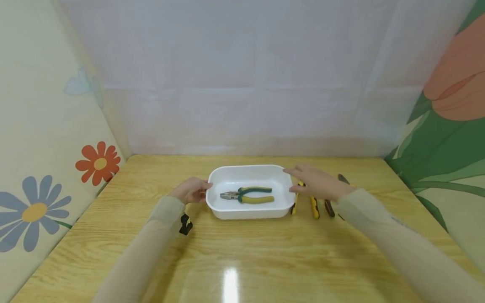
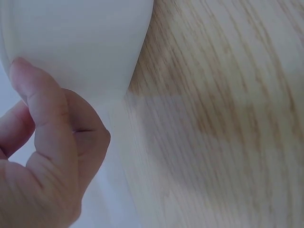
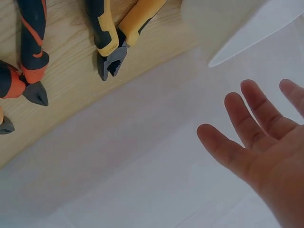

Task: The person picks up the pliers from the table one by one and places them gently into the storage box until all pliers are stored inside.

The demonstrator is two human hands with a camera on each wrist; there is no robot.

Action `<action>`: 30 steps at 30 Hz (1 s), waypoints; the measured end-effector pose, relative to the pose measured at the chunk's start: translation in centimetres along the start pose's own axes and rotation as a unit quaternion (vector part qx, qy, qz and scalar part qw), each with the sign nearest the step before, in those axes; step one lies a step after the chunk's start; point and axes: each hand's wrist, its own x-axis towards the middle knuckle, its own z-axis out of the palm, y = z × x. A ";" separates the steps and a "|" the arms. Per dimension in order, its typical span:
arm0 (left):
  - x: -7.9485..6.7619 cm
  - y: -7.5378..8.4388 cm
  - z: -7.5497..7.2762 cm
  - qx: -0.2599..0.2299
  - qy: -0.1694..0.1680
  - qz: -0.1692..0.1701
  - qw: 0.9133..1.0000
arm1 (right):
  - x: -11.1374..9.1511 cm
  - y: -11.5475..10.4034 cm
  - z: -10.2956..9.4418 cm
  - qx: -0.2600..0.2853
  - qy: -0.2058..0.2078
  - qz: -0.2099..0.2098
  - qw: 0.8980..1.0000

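A white rectangular basin (image 1: 250, 213) with rounded corners is in the middle of the table. Inside it lies a pair of combination pliers (image 1: 257, 199) with green-and-yellow handles, its steel nose pointing left. My left hand (image 1: 191, 190) holds the basin's left end; in the left wrist view, the thumb (image 2: 35, 85) lies on the rim and the other fingers bend beneath. At the basin's right end is my right hand (image 1: 314, 181), fingers extended towards the rim. The right wrist view has these fingers (image 3: 259, 107) spread and apart from the basin wall (image 3: 228, 28).
Right of the basin, partly under my right arm, lie several hand tools, among them yellow-and-black pliers (image 3: 108, 28) and a tool with orange-and-black handles (image 3: 33, 57). A small black-and-yellow object (image 1: 185, 224) shows beside my left sleeve. White cloth (image 1: 242, 105) hangs behind the table.
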 end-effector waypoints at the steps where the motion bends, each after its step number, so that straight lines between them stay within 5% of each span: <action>1: 0.0 0.0 0.0 0.001 -0.001 0.001 1.000 | -0.1 0.1 0.0 0.001 0.001 0.005 1.000; 30: -0.1 0.1 0.0 0.007 -0.003 -0.002 1.000 | -3.9 3.0 -0.9 0.006 0.029 0.048 0.998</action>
